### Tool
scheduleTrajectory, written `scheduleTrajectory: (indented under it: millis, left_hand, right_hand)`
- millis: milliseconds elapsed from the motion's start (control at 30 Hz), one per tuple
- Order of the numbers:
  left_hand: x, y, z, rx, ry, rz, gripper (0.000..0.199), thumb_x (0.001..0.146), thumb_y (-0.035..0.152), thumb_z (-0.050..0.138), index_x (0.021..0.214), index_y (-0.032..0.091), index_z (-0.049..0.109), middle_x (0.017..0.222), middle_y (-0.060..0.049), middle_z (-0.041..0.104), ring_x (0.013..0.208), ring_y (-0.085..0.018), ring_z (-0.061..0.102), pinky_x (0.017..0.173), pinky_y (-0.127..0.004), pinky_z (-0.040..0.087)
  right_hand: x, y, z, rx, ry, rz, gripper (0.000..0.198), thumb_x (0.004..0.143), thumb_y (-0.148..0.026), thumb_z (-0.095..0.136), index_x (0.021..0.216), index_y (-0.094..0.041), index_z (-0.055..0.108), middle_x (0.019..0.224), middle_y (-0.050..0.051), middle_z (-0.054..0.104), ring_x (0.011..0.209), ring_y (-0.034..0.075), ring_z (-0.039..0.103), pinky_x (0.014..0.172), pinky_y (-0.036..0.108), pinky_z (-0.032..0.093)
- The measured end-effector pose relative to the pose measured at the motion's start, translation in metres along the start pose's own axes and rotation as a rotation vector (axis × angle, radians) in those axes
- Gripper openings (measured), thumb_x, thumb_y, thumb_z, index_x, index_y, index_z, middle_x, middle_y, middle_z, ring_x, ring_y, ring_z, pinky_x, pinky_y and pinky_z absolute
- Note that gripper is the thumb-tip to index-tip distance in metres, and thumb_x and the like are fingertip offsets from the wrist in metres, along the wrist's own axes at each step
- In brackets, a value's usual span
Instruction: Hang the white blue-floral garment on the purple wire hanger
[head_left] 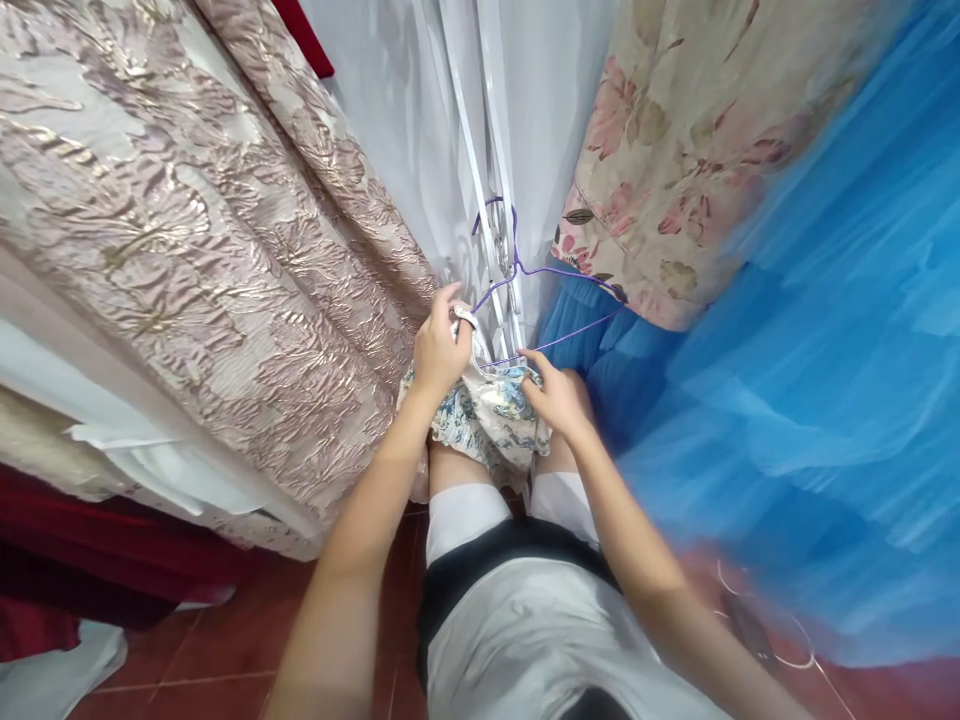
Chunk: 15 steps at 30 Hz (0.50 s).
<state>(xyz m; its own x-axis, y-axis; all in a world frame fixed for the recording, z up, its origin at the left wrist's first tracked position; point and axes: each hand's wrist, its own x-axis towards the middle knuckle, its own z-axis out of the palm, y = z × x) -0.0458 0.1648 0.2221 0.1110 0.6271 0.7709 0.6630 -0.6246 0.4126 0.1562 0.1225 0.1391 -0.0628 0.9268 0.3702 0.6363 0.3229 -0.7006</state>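
Note:
A purple wire hanger (551, 270) is in front of me, its hook upward beside two white straps or strips. A small white garment (499, 405) with a blue and green floral print drapes below it, over my legs. My left hand (442, 345) is closed on the garment's pale upper edge, at the hanger's left arm, whose end is hidden. With thumb and fingers, my right hand (555, 395) grips the garment's top right part, just under the hanger's bottom wire. The hanger's right end sticks out bare of cloth.
A pink and gold brocade gown (247, 260) hangs close on the left. White fabric (375, 100) hangs ahead. To the right are a cream floral dress (675, 200) and blue tulle (787, 430). A cable (802, 635) lies on the red tiled floor (217, 650).

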Motion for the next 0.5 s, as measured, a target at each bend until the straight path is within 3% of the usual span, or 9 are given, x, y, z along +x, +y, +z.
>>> scheduleTrajectory:
  millis: [100, 233, 300, 400, 467, 500]
  left_hand:
    - [-0.002, -0.006, -0.009, 0.033, 0.035, 0.025, 0.040, 0.091, 0.016, 0.053, 0.131, 0.018, 0.055, 0.110, -0.009, 0.072, 0.101, -0.019, 0.069, 0.085, -0.029, 0.055]
    - [-0.001, -0.017, -0.027, 0.130, -0.047, 0.078, 0.023, 0.090, 0.018, 0.055, 0.111, 0.019, 0.066, 0.091, -0.005, 0.072, 0.085, -0.018, 0.069, 0.080, -0.028, 0.052]
    - [0.001, -0.016, -0.033, 0.151, -0.074, 0.094, 0.022, 0.091, 0.019, 0.054, 0.109, 0.019, 0.068, 0.090, -0.004, 0.073, 0.083, -0.018, 0.069, 0.079, -0.027, 0.051]
    - [0.003, -0.013, -0.035, 0.151, -0.089, 0.100, 0.022, 0.091, 0.020, 0.054, 0.105, 0.018, 0.070, 0.089, -0.004, 0.074, 0.079, -0.018, 0.069, 0.076, -0.026, 0.049]
    - [0.003, -0.011, -0.034, 0.146, -0.094, 0.096, 0.022, 0.091, 0.020, 0.054, 0.104, 0.018, 0.071, 0.089, -0.004, 0.075, 0.078, -0.017, 0.068, 0.076, -0.026, 0.049]
    - [0.003, -0.010, -0.034, 0.146, -0.096, 0.092, 0.022, 0.091, 0.020, 0.054, 0.104, 0.018, 0.071, 0.089, -0.004, 0.075, 0.077, -0.017, 0.068, 0.076, -0.026, 0.048]
  right_hand:
    - [-0.007, 0.010, -0.006, 0.116, 0.060, -0.118, 0.053, 0.087, -0.027, 0.052, 0.139, -0.025, 0.059, 0.071, -0.002, 0.064, 0.053, 0.016, 0.048, 0.060, 0.028, 0.040]
    - [-0.011, 0.029, -0.027, 0.240, 0.403, -0.208, 0.049, 0.086, -0.037, 0.064, 0.132, -0.021, 0.060, 0.067, -0.004, 0.054, 0.055, 0.015, 0.043, 0.058, 0.029, 0.041]
    - [-0.007, 0.036, -0.043, 0.235, 0.494, -0.226, 0.052, 0.083, -0.040, 0.071, 0.130, -0.021, 0.061, 0.063, -0.006, 0.049, 0.055, 0.015, 0.041, 0.056, 0.029, 0.039]
    - [0.007, 0.045, -0.066, 0.214, 0.431, -0.267, 0.041, 0.079, -0.043, 0.076, 0.113, -0.021, 0.069, 0.063, -0.005, 0.051, 0.056, 0.014, 0.043, 0.056, 0.028, 0.038]
    - [0.018, 0.050, -0.080, 0.197, 0.347, -0.283, 0.025, 0.081, -0.045, 0.075, 0.084, -0.020, 0.070, 0.062, -0.003, 0.054, 0.057, 0.014, 0.045, 0.056, 0.029, 0.037]
    - [0.023, 0.053, -0.087, 0.178, 0.299, -0.294, 0.030, 0.082, -0.046, 0.074, 0.070, -0.020, 0.065, 0.059, -0.002, 0.053, 0.057, 0.014, 0.045, 0.057, 0.029, 0.037]
